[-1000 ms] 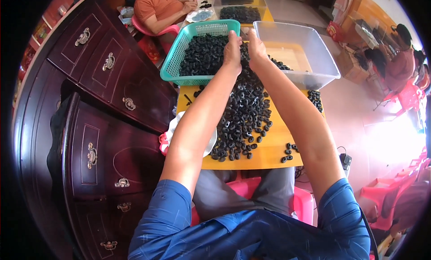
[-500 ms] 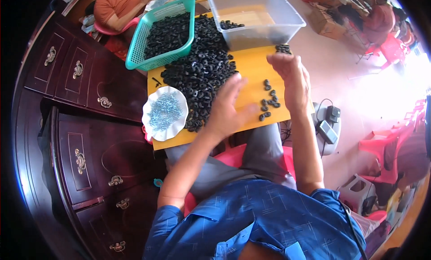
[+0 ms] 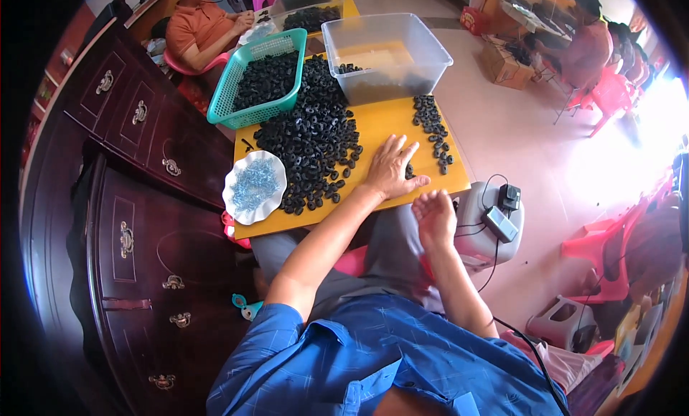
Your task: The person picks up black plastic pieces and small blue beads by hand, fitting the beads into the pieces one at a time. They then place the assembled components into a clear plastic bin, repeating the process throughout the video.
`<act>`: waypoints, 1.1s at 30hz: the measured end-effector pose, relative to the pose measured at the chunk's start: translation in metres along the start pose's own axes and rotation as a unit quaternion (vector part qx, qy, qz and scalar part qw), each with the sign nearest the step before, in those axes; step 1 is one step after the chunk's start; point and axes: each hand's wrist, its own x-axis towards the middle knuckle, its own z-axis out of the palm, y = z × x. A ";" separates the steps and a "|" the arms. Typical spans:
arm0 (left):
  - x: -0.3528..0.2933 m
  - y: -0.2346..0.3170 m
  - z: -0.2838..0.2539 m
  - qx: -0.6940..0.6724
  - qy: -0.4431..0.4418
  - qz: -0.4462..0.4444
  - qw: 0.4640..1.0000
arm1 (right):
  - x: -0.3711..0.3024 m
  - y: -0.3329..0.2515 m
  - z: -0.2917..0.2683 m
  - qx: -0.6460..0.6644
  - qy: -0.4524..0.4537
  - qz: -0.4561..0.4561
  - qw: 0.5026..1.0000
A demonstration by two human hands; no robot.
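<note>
While a couple of small black ring-like pieces (image 3: pixel 410 171) lie between the thumb and forefinger of the left hand (image 3: pixel 391 170), that hand is spread wide and low, palm down, over the near part of the yellow table (image 3: pixel 387 120); what its palm covers cannot be told. Just nearer the body and to its right, the right hand (image 3: pixel 435 222) is at the table's front edge, fingers close together and half curled, and whether anything rests inside it cannot be told. To the right of the left hand, a loose strip of like black pieces (image 3: pixel 429 125) runs along the table's side edge. To its left spreads a large heap of black pieces (image 3: pixel 308 139), and farther left, nearer the body, sits a white wavy-rimmed dish (image 3: pixel 247 219) of thin bluish bits (image 3: pixel 255 183). Beyond the fingertips stands a clear plastic box (image 3: pixel 395 86), with a green mesh basket (image 3: pixel 265 115) full of black pieces to its left. Right of the right hand, small dark devices (image 3: pixel 500 224) rest on a pale grey stand (image 3: pixel 470 201). Well off to the left of both hands rise dark red wooden drawers (image 3: pixel 179 222); far beyond them, a person in an orange shirt (image 3: pixel 197 32) sits at another table.
</note>
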 end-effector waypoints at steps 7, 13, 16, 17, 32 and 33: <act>-0.004 0.002 0.000 -0.021 0.021 0.113 0.993 | 0.009 0.033 -0.062 0.133 0.038 0.283 0.949; -0.027 0.012 0.002 0.005 0.023 0.137 0.990 | 0.021 0.014 -0.026 0.167 0.008 0.358 0.919; -0.036 0.012 0.003 0.002 0.041 0.134 0.990 | 0.027 0.016 -0.014 0.170 0.009 0.358 0.918; -0.038 0.013 0.003 -0.001 0.045 0.141 0.989 | 0.025 0.017 -0.009 0.174 0.003 0.345 0.922; -0.096 0.026 0.006 -0.043 0.115 0.149 0.981 | 0.046 0.040 -0.039 0.170 -0.078 0.381 0.905; -0.100 0.029 0.006 -0.043 0.125 0.160 0.978 | 0.051 0.042 -0.046 0.181 -0.098 0.380 0.902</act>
